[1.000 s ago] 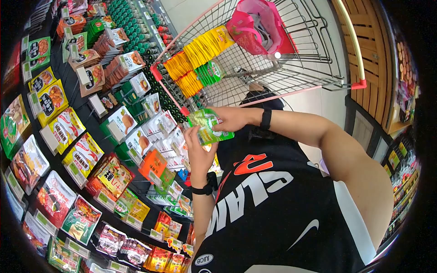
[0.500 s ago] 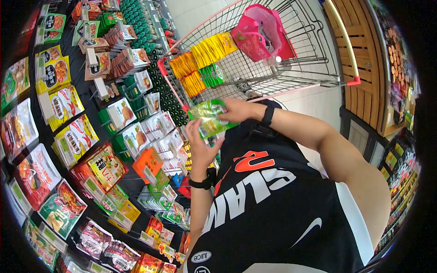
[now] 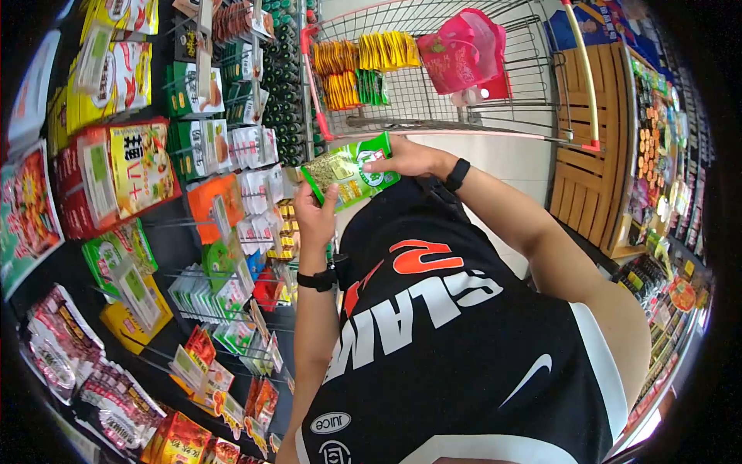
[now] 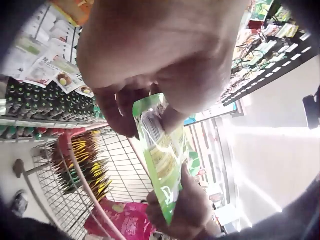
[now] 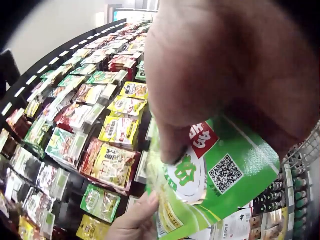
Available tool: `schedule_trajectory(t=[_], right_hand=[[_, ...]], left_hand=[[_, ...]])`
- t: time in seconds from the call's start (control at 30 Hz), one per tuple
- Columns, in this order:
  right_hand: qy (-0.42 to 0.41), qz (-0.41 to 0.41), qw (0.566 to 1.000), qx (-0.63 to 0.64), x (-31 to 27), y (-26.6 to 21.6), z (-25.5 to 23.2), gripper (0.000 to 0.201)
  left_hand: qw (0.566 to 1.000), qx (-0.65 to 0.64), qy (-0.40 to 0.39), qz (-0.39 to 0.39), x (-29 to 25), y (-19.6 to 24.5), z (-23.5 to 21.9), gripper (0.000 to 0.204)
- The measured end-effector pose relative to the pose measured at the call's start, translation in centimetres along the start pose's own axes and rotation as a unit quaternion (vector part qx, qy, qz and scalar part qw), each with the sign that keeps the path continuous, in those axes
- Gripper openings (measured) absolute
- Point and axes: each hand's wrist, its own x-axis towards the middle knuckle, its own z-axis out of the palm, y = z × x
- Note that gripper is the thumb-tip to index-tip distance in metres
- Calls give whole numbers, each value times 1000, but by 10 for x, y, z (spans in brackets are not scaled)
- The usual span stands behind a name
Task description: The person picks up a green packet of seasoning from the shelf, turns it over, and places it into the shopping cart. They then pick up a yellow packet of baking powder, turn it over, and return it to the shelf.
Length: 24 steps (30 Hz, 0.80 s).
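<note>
A flat green packet is held between both hands, its printed face turned up in the head view. My left hand pinches the packet's left end, thumb on the front face. With the thumb over the logo, my right hand grips the other end. In the left wrist view, a barcode shows on the packet beside the left thumb. The right wrist view shows a QR code on the packet and the fingers of my left hand at its lower edge.
A shopping cart stands just ahead, holding rows of yellow packets, some green packets and a pink bag. Racks of hanging packets with price tags line the left side. A slatted wooden stand is at the right.
The packet has moved up in the head view and turned more fully face up. My left thumb has come onto its front face. The view has swung, shifting the shelves and cart.
</note>
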Motion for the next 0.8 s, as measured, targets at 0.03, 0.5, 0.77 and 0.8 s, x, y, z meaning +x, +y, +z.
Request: schedule_trajectory(t=[0.03,0.5,0.77,0.8], right_hand=[[-6,3,1000,-31,0,2,5,34],[309,97,760,-564,-11,89,-209,28],[283,280,865,-305,29,149,-276,34],[286,263,897,-210,36,153,-273,37]], left_hand=[[1000,-15,-13,-10,-4,-12,-6,26],[991,98,-25,-92,-5,-55,-34,25],[976,159,-2,-146,4,-43,1,23],[972,173,-6,-158,1,-38,8,23]])
